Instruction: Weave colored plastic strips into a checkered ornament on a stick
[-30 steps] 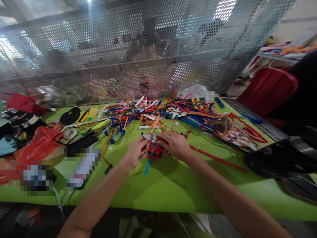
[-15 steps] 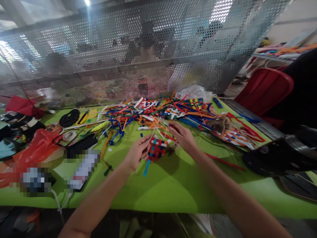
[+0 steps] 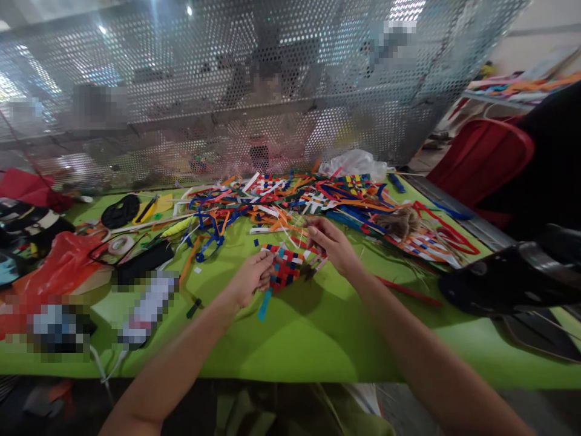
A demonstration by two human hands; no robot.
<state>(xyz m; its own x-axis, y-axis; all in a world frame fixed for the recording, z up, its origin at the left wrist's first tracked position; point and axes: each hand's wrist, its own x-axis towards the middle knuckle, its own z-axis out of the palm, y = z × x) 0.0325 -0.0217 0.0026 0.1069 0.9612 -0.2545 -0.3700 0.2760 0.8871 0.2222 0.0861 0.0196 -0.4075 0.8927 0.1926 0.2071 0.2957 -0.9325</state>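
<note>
My left hand (image 3: 253, 275) is closed on the left edge of a small woven patch (image 3: 287, 269) in red, blue, white and teal. A teal strip tail (image 3: 264, 304) hangs from the patch's lower corner. Up and to the right of the patch, my right hand (image 3: 330, 242) has thumb and fingers pinched together, apart from the weave. Thin pale strands show near its fingertips, but what they grip is too fine to make out. A pair of small scissors (image 3: 314, 266), partly blurred, lies just right of the patch.
A heap of coloured strips (image 3: 272, 203) and woven pieces spreads behind my hands on the green table (image 3: 290, 345). At left are a tape roll (image 3: 121, 244), a black case (image 3: 143, 264) and a red plastic bag (image 3: 57, 272). A perforated metal screen (image 3: 204, 103) stands behind.
My left fingers have shifted onto the patch's upper left edge, and more of its top shows. My right hand stays pinched near the same spot. The whole view has shifted slightly.
</note>
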